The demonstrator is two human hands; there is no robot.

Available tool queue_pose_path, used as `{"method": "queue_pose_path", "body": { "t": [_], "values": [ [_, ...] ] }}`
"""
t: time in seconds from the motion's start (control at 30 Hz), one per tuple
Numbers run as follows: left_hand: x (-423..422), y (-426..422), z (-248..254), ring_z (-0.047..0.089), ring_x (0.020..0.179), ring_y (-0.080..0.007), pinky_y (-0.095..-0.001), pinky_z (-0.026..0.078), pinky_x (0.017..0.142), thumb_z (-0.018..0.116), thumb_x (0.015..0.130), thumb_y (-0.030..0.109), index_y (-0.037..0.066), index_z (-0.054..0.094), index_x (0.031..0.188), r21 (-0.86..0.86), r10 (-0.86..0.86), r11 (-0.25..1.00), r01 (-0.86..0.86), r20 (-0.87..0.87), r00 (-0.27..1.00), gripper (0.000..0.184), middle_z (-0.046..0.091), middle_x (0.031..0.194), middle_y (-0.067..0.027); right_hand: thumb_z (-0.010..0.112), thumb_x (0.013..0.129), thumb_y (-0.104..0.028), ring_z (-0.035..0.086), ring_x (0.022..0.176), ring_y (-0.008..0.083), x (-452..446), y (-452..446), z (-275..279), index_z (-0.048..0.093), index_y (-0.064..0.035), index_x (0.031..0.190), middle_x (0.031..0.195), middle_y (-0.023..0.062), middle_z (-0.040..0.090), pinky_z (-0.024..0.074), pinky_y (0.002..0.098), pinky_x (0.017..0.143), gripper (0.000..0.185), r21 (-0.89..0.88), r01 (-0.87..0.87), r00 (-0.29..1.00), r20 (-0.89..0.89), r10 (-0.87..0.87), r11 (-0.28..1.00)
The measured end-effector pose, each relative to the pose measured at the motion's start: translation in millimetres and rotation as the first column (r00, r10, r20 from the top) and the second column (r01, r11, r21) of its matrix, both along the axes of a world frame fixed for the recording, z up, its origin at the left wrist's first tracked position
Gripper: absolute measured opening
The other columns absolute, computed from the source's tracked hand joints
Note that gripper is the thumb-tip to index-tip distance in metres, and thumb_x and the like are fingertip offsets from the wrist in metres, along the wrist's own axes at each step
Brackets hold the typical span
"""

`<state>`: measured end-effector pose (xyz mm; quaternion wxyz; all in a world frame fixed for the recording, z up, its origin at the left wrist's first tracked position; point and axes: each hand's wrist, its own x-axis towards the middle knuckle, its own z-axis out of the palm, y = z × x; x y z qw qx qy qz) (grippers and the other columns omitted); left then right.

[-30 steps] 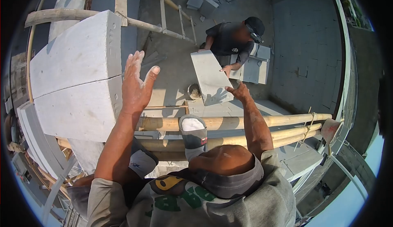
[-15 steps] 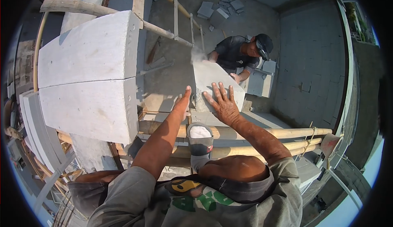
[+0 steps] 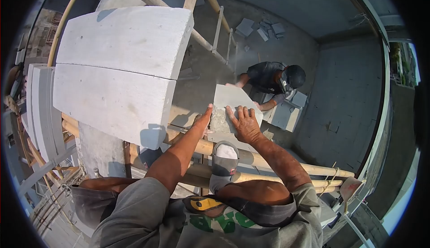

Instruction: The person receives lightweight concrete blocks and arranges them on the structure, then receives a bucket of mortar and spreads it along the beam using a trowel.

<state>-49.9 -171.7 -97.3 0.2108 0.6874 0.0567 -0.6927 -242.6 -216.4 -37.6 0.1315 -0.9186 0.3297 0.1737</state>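
Observation:
A pale grey block [image 3: 235, 96] with a rough near end sits in front of me, low at the centre. My right hand [image 3: 245, 123] lies on its near part with the fingers spread. At the block's left side is my left hand [image 3: 204, 121], its palm against the edge and its fingers extended, partly hidden. On the block's far side a person [image 3: 268, 79] in a dark shirt and cap bends forward, with hands at the far edges of the same block.
Two large white blocks [image 3: 116, 75] are stacked at the left. Bamboo poles [image 3: 260, 160] run beneath my legs. A wooden ladder [image 3: 218, 28] stands beyond. Broken blocks [image 3: 264, 29] lie on the floor below. A grey block wall [image 3: 347, 100] rises at the right.
My left hand has come from raised and apart to the block's left side. My right hand has moved from its right edge onto the top. The view has swung left.

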Motion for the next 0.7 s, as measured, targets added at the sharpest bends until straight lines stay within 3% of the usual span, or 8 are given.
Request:
{"method": "queue_pose_path", "body": {
  "t": [0.17,0.23,0.27,0.37,0.4,0.53,0.63,0.7],
  "values": [
    [26.0,34.9,-48.7,0.053,0.114,-0.0336,-0.0447,0.050,0.088,0.052,0.075,0.075,0.002,0.036,0.136,-0.069,0.121,0.991,-0.117,0.053,0.991,0.096,0.047,0.130,-0.0201,0.076,0.059,-0.027,0.044,0.111,0.0366,24.7,-31.5,51.0,0.008,-0.0105,0.147,0.121,0.0248,0.042,0.0333,0.0487,0.089,0.113,-0.019,-0.061,0.998,-0.016,0.061,0.998],
    [22.6,39.0,-43.0,0.057,0.108,-0.0334,-0.0433,0.049,0.087,0.048,0.076,0.076,0.003,0.038,0.134,-0.047,0.196,0.980,-0.192,0.079,0.978,0.094,0.054,0.123,-0.0195,0.082,0.053,-0.036,0.042,0.114,0.0380,38.9,-51.1,94.4,0.008,-0.0081,0.147,0.121,0.0262,0.040,0.0330,0.0482,0.094,0.123,0.112,0.032,0.991,-0.129,-0.018,0.993],
    [15.4,35.6,-24.8,0.064,0.085,-0.0242,-0.0333,0.049,0.061,0.043,0.079,0.075,0.003,0.055,0.119,-0.005,0.234,0.972,-0.234,0.076,0.969,0.083,0.062,0.102,-0.0136,0.083,0.053,-0.036,0.041,0.116,0.0389,45.8,-58.1,120.3,0.006,-0.0051,0.147,0.121,0.0268,0.039,0.0331,0.0469,0.096,0.125,0.151,0.093,0.988,-0.140,-0.072,0.984],
    [-0.5,35.3,-37.7,0.063,0.068,-0.0187,-0.0281,0.042,0.047,0.041,0.082,0.073,0.005,0.060,0.104,-0.005,0.318,0.948,-0.318,0.058,0.946,0.074,0.062,0.082,-0.0090,0.081,0.056,-0.035,0.041,0.115,0.0402,53.4,-74.0,179.6,0.004,-0.0014,0.146,0.121,0.0265,0.037,0.0307,0.0473,0.101,0.123,0.083,0.221,0.961,-0.188,-0.202,0.972],
    [-0.8,31.0,-32.4,0.065,0.081,-0.0243,-0.0352,0.049,0.060,0.033,0.085,0.071,0.002,0.062,0.105,0.003,0.224,0.974,-0.225,0.103,0.969,0.078,0.065,0.089,-0.0132,0.081,0.055,-0.034,0.041,0.114,0.0392,54.2,-75.1,203.1,0.004,-0.0002,0.145,0.120,0.0261,0.038,0.0312,0.0467,0.101,0.123,0.075,0.270,0.951,-0.173,-0.254,0.960],
    [-7.5,29.6,-94.0,0.059,0.095,-0.0259,-0.0392,0.047,0.082,0.036,0.084,0.073,0.001,0.049,0.126,-0.071,0.045,0.997,-0.033,0.177,0.983,0.085,0.061,0.107,-0.0150,0.079,0.057,-0.029,0.044,0.113,0.0381,67.6,-78.7,318.8,0.004,0.0017,0.144,0.119,0.0248,0.038,0.0362,0.0477,0.101,0.120,0.058,0.420,0.897,-0.175,-0.405,0.905],
    [-20.4,13.3,-89.7,0.059,0.099,-0.0268,-0.0373,0.046,0.085,0.031,0.084,0.074,0.000,0.044,0.131,-0.032,0.135,0.991,-0.132,0.148,0.980,0.090,0.059,0.114,-0.0152,0.078,0.055,-0.033,0.051,0.109,0.0397,72.4,-70.4,399.2,0.011,0.0010,0.144,0.117,0.0268,0.043,0.0447,0.0496,0.095,0.117,-0.018,0.474,0.879,-0.053,-0.474,0.880],
    [-34.9,3.0,-105.2,0.056,0.107,-0.0268,-0.0364,0.044,0.091,0.027,0.085,0.075,0.001,0.040,0.136,-0.221,0.451,0.859,-0.463,-0.103,0.887,0.090,0.055,0.122,-0.0142,0.077,0.052,-0.046,0.053,0.108,0.0420,55.9,-65.9,435.3,0.021,0.0008,0.143,0.119,0.0294,0.045,0.0461,0.0512,0.093,0.116,-0.110,0.437,0.895,0.153,-0.419,0.893]
  ]
}}
